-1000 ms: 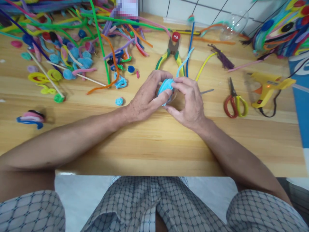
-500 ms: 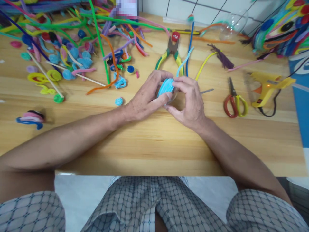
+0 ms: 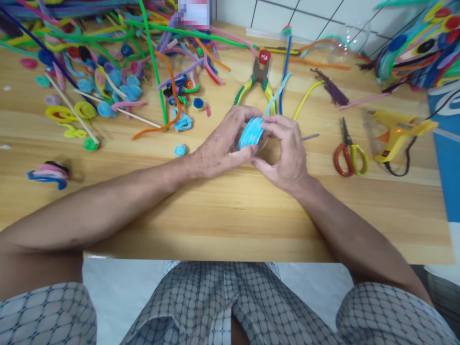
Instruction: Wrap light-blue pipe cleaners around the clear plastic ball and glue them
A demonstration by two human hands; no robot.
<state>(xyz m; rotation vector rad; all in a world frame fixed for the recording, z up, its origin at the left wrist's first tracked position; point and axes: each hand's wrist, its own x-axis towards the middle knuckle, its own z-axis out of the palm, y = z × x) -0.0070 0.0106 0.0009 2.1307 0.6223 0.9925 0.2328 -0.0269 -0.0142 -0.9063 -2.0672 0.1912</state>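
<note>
Between my two hands is a clear round ball, partly covered by side-by-side rows of light blue pipe cleaner (image 3: 251, 132). My left hand (image 3: 223, 139) grips it from the left, thumb along its lower edge and fingers behind. On the right, my right hand (image 3: 286, 148) pinches the upper edge with its fingertips, its thumb near the bottom. A loose light blue tail (image 3: 278, 93) sticks up from the wrapped part, past the right fingertips. Just beyond the hands lie pliers (image 3: 261, 76) with green and yellow handles and a red ball at the jaws.
Scissors (image 3: 348, 151) and a yellow glue gun (image 3: 404, 127) with its cord lie to the right. A heap of coloured pipe cleaners and coils (image 3: 115, 79) covers the back left. A small blue coil (image 3: 180, 150) sits by my left wrist. A clear ball (image 3: 354, 38) stands at the back.
The wrapped ball is turned slightly, showing more of the blue rows. Both hands keep their hold; the whole view has shifted a little.
</note>
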